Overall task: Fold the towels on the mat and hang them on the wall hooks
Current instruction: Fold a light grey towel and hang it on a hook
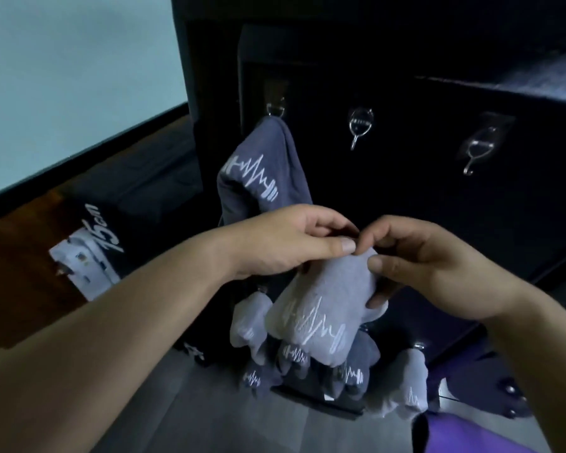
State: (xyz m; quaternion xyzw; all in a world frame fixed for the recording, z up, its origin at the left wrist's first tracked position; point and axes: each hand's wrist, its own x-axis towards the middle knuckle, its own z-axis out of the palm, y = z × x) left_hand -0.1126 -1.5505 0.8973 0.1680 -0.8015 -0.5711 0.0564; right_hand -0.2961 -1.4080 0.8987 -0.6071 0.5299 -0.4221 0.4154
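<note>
Observation from the head view, as I monitor it.

1. The left hand [291, 243] pinches the top edge of a folded light grey towel [324, 305] between thumb and curled fingers.
2. The right hand [419, 266] grips the same towel at its upper right edge. Its thumb lies on the front face and its fingers are wrapped behind.
3. The light grey towel hangs from both hands in front of the black panel [406, 197], clear of any surface. A white embroidered zigzag mark faces me near its lower end.
4. A dark grey towel [262, 171] with the same mark hangs from the left hook [276, 106], just above and behind the left hand.
5. The middle hook [360, 125] and the right hook [479, 150] sit on the same panel to the right of it, their metal curves in plain view.
6. Below the held towel I record a cluster of lower towels [249, 325], light and dark grey, close together against the panel. I cannot tell how they are fixed.
7. A purple mat [471, 436] shows at the bottom right corner, well below the hands.
8. To the left, a black item [118, 223] printed "75cm" rests on a wooden floor [13, 256].
</note>
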